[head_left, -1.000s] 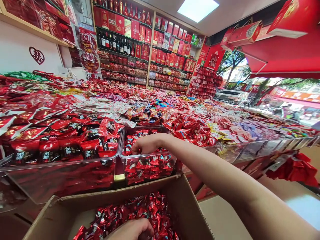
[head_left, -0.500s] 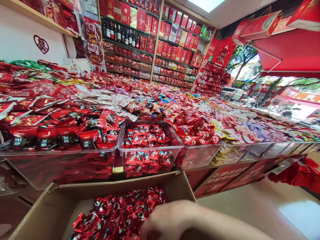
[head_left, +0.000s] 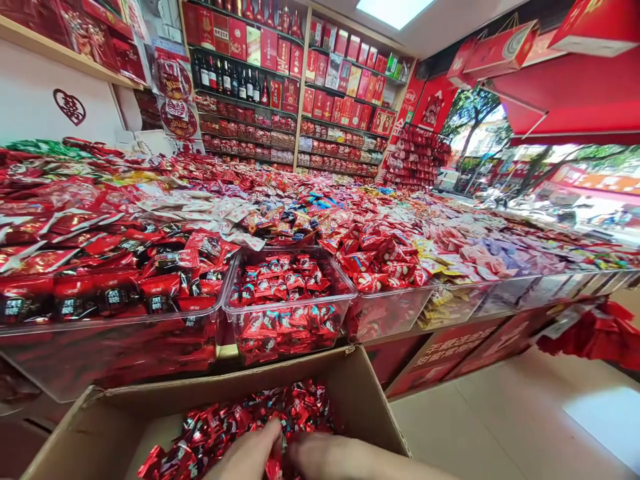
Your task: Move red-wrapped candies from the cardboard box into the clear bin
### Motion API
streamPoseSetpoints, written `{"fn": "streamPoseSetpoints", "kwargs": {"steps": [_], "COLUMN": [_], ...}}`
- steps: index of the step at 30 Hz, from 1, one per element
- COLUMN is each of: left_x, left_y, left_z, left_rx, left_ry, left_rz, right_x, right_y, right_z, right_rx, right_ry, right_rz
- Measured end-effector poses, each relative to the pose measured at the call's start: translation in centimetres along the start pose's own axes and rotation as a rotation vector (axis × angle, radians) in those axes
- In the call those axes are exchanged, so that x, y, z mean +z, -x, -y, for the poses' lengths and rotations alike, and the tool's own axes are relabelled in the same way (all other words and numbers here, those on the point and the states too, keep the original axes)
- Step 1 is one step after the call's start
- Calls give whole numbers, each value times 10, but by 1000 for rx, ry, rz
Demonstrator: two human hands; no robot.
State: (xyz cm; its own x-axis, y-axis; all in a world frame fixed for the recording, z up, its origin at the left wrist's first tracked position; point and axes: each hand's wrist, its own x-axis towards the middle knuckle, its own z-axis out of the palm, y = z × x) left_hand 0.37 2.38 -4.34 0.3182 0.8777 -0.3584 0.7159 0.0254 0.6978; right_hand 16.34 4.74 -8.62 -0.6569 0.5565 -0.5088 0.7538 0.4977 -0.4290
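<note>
A cardboard box [head_left: 350,383] stands right in front of me, partly filled with small red foil-wrapped candies [head_left: 220,427]. My left hand [head_left: 250,453] reaches in from the bottom edge, its thumb side up and touching the candies. Close beside it, my right hand [head_left: 320,453] reaches into the same heap, slightly blurred. The fingers of both hands are mostly sunk among the candies, and a few red wrappers show in the narrow gap between them. Just beyond the box, a clear plastic bin [head_left: 290,308] holds similar red candies, piled below its rim.
Wide clear bins of dark-red packets [head_left: 115,293] and red snack packets [head_left: 380,260] flank the small bin. Heaps of wrapped sweets stretch back to shelves [head_left: 300,87] of bottles and red boxes. Tiled floor [head_left: 465,413] lies at the right, below hanging red cloth [head_left: 590,333].
My left hand has come into the box. The right hand has moved lower and deeper into the candies. The view has shifted slightly.
</note>
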Motion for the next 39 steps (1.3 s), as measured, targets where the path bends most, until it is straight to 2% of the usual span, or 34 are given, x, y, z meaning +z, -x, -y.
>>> {"fn": "streamPoseSetpoints", "kwargs": {"steps": [3, 6, 8, 10, 12, 17, 21, 25, 27, 30, 32, 36, 39], "left_x": [-8, -11, -13, -17, -21, -13, -4, -15, -24, -32, -34, -32, -31], "left_y": [-1, 5, 11, 14, 15, 7, 3, 4, 5, 5, 5, 3, 3], "left_z": [-13, -29, -39, -44, -45, -34, -32, -36, -39, -39, -37, -35, -39], "left_rx": [-91, -226, -263, -249, -236, -233, -17, 29, 46, 111, 138, 127, -22], "left_ry": [248, 543, 805, 1052, 1185, 1214, 1067, 983, 912, 762, 692, 772, 905], "left_rz": [-26, 23, 43, 49, 24, 5, -77, -149, -159, -176, -210, -260, -247], "right_x": [-24, -40, -46, -49, -50, -46, -47, -50, -50, -49, -48, -49, -50], "right_y": [14, 22, 25, 26, 27, 26, 27, 32, 34, 36, 36, 38, 41], "right_z": [6, 18, 27, 34, 38, 41, 44, 42, 40, 37, 37, 36, 35], "right_rx": [-8, -18, -29, -70, -114, -152, -185, -182, -183, -194, -202, -230, -319], "right_ry": [-465, -1105, -1381, -1506, -1603, -1876, -1991, -1959, -1911, -1851, -1863, -1912, -1801], "right_rz": [-269, -427, -523, -638, -739, -835, -842, -917, -873, -736, -731, -806, -878]}}
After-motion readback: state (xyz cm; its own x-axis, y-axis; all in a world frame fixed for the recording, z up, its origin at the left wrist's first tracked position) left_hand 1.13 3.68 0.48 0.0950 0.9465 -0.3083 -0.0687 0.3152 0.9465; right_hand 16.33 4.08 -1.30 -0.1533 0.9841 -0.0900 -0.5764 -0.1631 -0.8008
